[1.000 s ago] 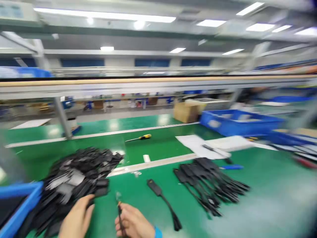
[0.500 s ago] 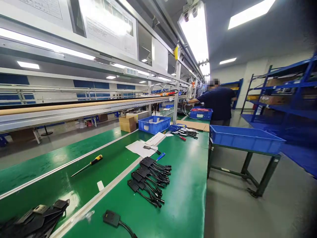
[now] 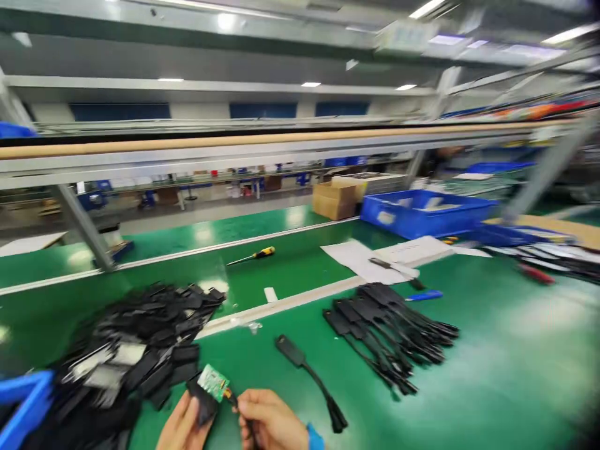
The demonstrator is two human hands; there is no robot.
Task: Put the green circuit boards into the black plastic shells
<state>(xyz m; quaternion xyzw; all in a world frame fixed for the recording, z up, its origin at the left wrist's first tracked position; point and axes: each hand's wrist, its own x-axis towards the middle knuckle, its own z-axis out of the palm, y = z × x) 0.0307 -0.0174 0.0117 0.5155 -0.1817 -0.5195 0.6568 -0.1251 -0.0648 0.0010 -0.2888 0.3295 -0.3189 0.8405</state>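
At the lower edge of the view, my left hand [image 3: 180,426] grips a black plastic casing [image 3: 204,400]. My right hand [image 3: 274,417] is closed on a black cable [image 3: 234,400] just beside it. A small green circuit board [image 3: 214,382] with wires joins the cable's end and lies over the casing's upper edge; whether it sits inside I cannot tell. To the right of my hands lies one black boxed cable [image 3: 290,351] on the green table. Further right is a row of several like cables [image 3: 370,312]. A pile of black casing parts [image 3: 154,331] spreads to the left.
A yellow-black screwdriver [image 3: 264,252], white papers [image 3: 360,259] and a blue pen-like tool [image 3: 424,295] lie beyond. Behind them stand a cardboard box [image 3: 334,200] and a blue bin [image 3: 417,215]. Another blue bin's rim [image 3: 28,387] is at lower left. A metal rail [image 3: 281,147] crosses above.
The view has swung left and down, with blur. Both my hands, the casing and the circuit board now show; the co-worker and blue cart have left the view.
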